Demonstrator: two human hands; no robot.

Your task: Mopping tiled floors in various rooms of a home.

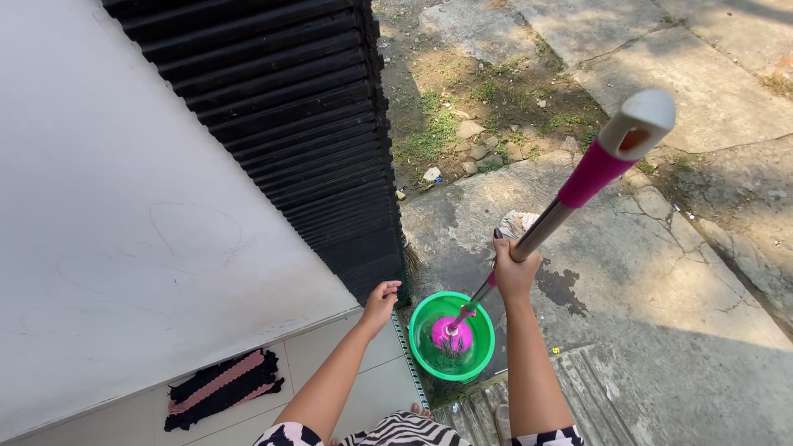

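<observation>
Mop (pixel 541 227): you hold it tilted; its metal shaft runs from the pink and white grip at upper right down to the pink head in the bucket
Right hand (pixel 514 268): your fingers are wrapped tight round the shaft, about midway along it, above and just right of the bucket
Left hand (pixel 382 299): empty, fingers loosely curled; it hovers near the black ribbed wall (pixel 314 140), left of the bucket, touching nothing you can see
Green bucket (pixel 452 334): round, standing on the concrete ground (pixel 661 272) at the edge of the white tiled floor (pixel 363 380); it holds dark water and the pink mop head (pixel 452 334)
Mat (pixel 219 388): black and pink, on the tiles beside the white wall (pixel 124 206), well apart from your hands
</observation>
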